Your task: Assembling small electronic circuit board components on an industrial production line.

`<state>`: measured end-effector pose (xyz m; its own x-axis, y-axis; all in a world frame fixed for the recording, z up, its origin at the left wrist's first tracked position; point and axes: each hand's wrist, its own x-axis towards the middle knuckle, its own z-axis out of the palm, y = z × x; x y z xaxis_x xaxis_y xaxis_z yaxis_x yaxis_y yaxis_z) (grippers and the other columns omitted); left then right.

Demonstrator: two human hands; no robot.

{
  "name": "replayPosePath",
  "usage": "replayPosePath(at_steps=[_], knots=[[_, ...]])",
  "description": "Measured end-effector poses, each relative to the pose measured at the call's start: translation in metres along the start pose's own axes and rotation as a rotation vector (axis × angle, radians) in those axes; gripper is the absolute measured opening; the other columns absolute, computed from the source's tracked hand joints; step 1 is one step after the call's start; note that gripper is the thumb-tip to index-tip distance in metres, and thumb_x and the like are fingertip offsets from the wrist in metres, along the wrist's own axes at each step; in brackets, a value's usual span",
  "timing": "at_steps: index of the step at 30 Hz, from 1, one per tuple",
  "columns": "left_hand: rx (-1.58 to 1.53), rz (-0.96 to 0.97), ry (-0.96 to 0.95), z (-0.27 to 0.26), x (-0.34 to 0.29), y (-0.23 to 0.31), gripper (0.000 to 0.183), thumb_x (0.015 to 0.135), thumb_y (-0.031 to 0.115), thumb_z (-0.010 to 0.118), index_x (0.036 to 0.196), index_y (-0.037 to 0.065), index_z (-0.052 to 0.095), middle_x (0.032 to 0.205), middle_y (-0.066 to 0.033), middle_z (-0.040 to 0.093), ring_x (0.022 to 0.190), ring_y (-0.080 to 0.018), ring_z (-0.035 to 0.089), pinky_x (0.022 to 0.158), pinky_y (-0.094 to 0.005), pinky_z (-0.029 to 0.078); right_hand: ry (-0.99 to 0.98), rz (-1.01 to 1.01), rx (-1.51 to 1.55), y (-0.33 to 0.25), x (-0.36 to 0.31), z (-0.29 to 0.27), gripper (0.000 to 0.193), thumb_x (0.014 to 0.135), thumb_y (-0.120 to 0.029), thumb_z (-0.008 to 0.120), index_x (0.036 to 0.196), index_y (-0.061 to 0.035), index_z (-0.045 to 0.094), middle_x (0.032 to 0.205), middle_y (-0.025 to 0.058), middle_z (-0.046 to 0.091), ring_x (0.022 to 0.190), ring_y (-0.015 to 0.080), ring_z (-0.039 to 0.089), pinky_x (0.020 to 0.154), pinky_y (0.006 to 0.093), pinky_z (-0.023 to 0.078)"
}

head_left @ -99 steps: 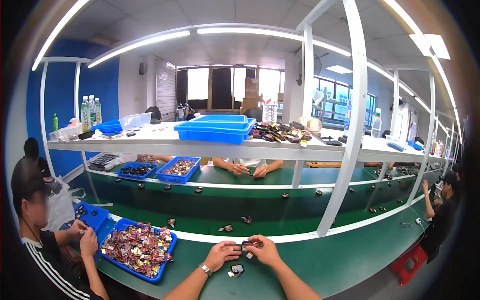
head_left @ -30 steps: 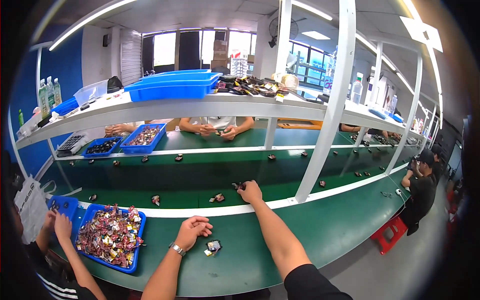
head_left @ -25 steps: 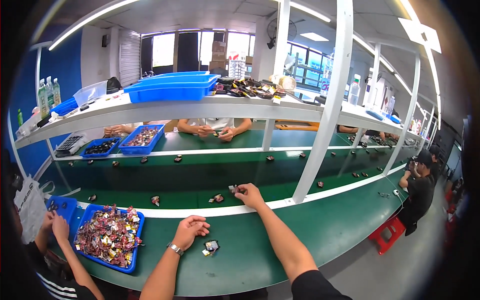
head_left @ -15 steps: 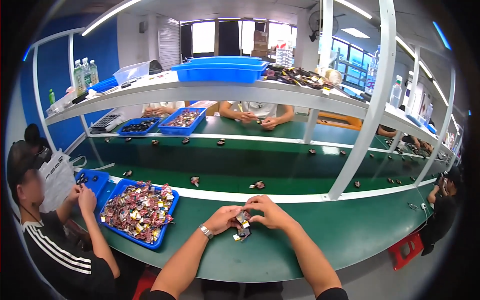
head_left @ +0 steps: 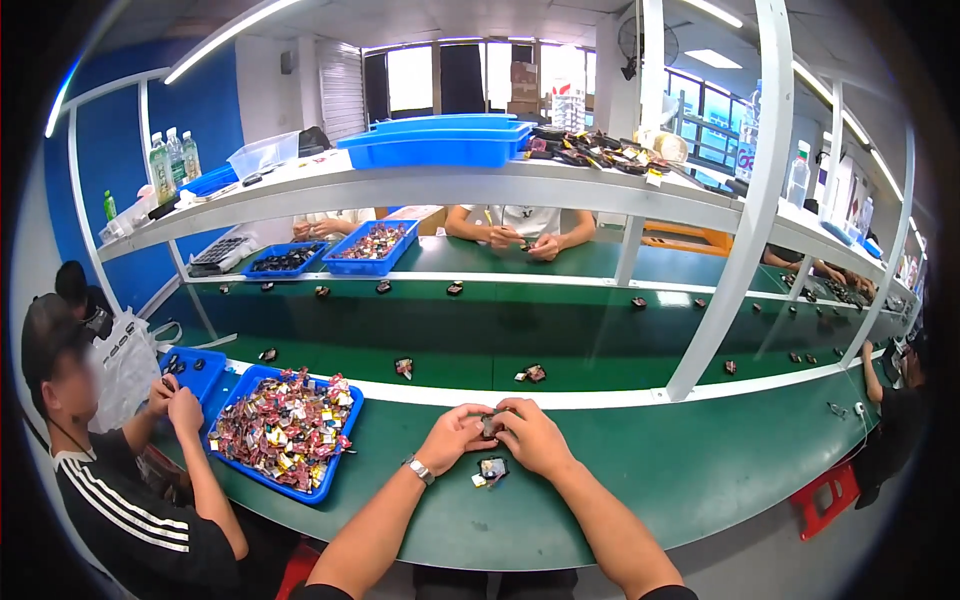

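My left hand (head_left: 452, 440), with a metal watch on its wrist, and my right hand (head_left: 533, 437) meet over the green table. Between their closed fingertips they pinch a small dark electronic part (head_left: 489, 428), mostly covered by the fingers. Just below, a second small electronic part (head_left: 492, 469), dark and silver with white and yellow tabs, rests on the table and touches neither hand. To the left stands a blue tray (head_left: 312, 496) heaped with similar small parts with red, white and yellow bits.
A co-worker (head_left: 110, 490) sits at left, handling something beside another blue tray (head_left: 212, 372). Beyond a white rail (head_left: 600, 400), a green conveyor belt (head_left: 460, 365) carries scattered small parts. A white post (head_left: 735, 240) and a loaded overhead shelf (head_left: 560, 185) stand ahead. More people sit opposite and at right.
My hands have drawn closer together around the held part, hiding more of it. The right fingers, spread wider before, are now curled in. The second part stays on the table. The view has shifted slightly.
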<state>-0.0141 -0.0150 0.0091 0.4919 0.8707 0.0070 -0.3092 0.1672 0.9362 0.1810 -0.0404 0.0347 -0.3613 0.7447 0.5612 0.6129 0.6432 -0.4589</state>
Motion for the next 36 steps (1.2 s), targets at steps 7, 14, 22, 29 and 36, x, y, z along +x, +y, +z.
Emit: replayPosePath(at_steps=[7, 14, 22, 29, 36], knots=[[0.038, -0.014, -0.012, -0.001, 0.003, -0.008, 0.029, 0.097, 0.005, 0.048, 0.127, 0.004, 0.048, 0.118, -0.011, 0.06, 0.108, -0.0202, 0.061, 0.092, -0.037, 0.054, -0.071, -0.101, -0.037, 0.006, 0.001, -0.005, 0.017, 0.078, -0.01, 0.07, 0.094, -0.0104, 0.067, 0.118, 0.0074, 0.055, 0.109, 0.0291, 0.053, 0.089, 0.0383, 0.049], [-0.026, -0.002, -0.096, 0.0, 0.001, 0.002, 0.034, 0.093, -0.001, 0.049, 0.127, 0.003, 0.047, 0.12, -0.0116, 0.059, 0.11, -0.0204, 0.06, 0.097, -0.0378, 0.052, -0.028, 0.051, 0.126, 0.003, -0.003, -0.002, 0.011, 0.08, -0.012, 0.069, 0.091, -0.0099, 0.07, 0.118, 0.0058, 0.057, 0.111, 0.0267, 0.053, 0.093, 0.0365, 0.047], [0.043, -0.02, -0.065, 0.003, 0.0, 0.0, 0.031, 0.095, -0.002, 0.047, 0.126, 0.003, 0.047, 0.118, -0.011, 0.06, 0.109, -0.0198, 0.06, 0.094, -0.0366, 0.053, -0.035, 0.079, 0.16, -0.001, -0.005, -0.001, 0.012, 0.081, -0.013, 0.068, 0.091, -0.008, 0.071, 0.118, 0.0064, 0.059, 0.115, 0.0268, 0.051, 0.096, 0.0366, 0.045], [-0.005, -0.002, -0.081, -0.002, 0.0, -0.004, 0.028, 0.095, 0.001, 0.05, 0.123, 0.004, 0.048, 0.116, -0.0094, 0.06, 0.108, -0.0197, 0.06, 0.094, -0.0369, 0.053, 0.028, 0.078, 0.138, -0.002, -0.005, 0.006, 0.012, 0.08, -0.014, 0.069, 0.091, -0.008, 0.071, 0.117, 0.0058, 0.059, 0.114, 0.0261, 0.052, 0.094, 0.0366, 0.046], [-0.042, -0.01, -0.105, -0.005, 0.003, -0.006, 0.029, 0.098, 0.004, 0.046, 0.126, 0.004, 0.048, 0.121, -0.0099, 0.057, 0.111, -0.0191, 0.059, 0.096, -0.0358, 0.052, 0.13, 0.049, 0.096, -0.007, -0.006, 0.013, 0.012, 0.079, -0.01, 0.069, 0.091, -0.0084, 0.072, 0.113, 0.0044, 0.061, 0.106, 0.0244, 0.057, 0.087, 0.0353, 0.05]])
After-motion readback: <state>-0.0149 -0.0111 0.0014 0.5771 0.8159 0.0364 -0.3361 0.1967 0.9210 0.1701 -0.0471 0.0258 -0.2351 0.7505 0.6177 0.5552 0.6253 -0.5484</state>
